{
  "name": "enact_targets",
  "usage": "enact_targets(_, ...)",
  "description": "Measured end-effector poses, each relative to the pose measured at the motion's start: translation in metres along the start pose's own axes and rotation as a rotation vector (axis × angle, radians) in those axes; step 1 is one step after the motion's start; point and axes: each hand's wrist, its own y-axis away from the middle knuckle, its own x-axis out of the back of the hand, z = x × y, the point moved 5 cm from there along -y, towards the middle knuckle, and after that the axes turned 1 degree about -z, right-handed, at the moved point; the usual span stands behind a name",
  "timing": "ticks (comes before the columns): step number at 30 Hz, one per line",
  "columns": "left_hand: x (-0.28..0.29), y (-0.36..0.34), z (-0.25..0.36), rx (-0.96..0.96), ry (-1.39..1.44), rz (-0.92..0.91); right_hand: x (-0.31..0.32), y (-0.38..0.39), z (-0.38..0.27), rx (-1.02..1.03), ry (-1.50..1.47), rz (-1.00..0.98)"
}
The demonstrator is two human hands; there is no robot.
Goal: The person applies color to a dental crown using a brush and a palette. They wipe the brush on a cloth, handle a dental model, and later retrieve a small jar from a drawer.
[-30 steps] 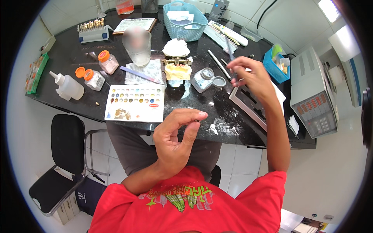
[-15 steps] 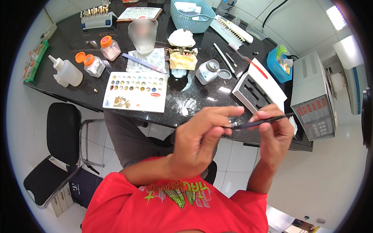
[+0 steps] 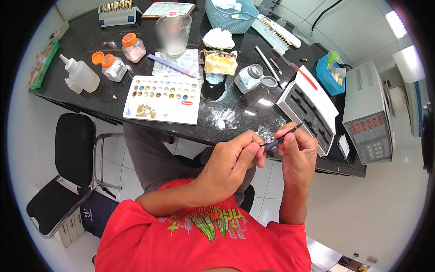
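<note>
My right hand grips a slim black-and-grey brush-like tool near the desk's front edge, its far end pointing up and right. My left hand has thumb and index finger pinched on the tool's thin tip. Just right of them lies an open white case with dark slotted foam. A white palette with rows of coloured wells is at the left of the desk. Behind my hands stand a yellow dental model on an articulator and an open small jar.
Around the black desk are orange-capped jars, a squeeze bottle, a glass, pale blue basket, shade guides, blue container and white machine. A black chair stands at left.
My right hand has come down from the back right with the dark tool to meet my left hand, whose fingers have closed from a loose curl onto the tool's tip.
</note>
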Motion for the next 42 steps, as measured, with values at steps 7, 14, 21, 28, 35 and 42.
enact_targets(7,0.018,0.015,0.002,0.177,-0.01,-0.061,0.051,-0.019,-0.03,0.289,-0.323,0.382)
enact_targets(14,0.043,0.033,-0.014,0.071,0.172,0.108,0.013,-0.037,0.019,0.079,0.647,0.115)
enact_targets(21,0.048,0.038,-0.009,0.003,0.321,0.204,0.009,-0.042,0.015,0.182,0.93,0.092)
enact_targets(28,0.044,0.032,-0.009,-0.145,0.47,0.281,-0.047,0.037,0.007,0.317,0.597,-0.069)
enact_targets(35,0.039,0.036,-0.009,-0.313,0.323,0.353,-0.094,0.05,0.054,0.16,0.209,0.047)
enact_targets(42,0.084,0.048,0.005,-0.391,0.38,0.501,-0.09,0.055,0.053,0.277,0.347,-0.027)
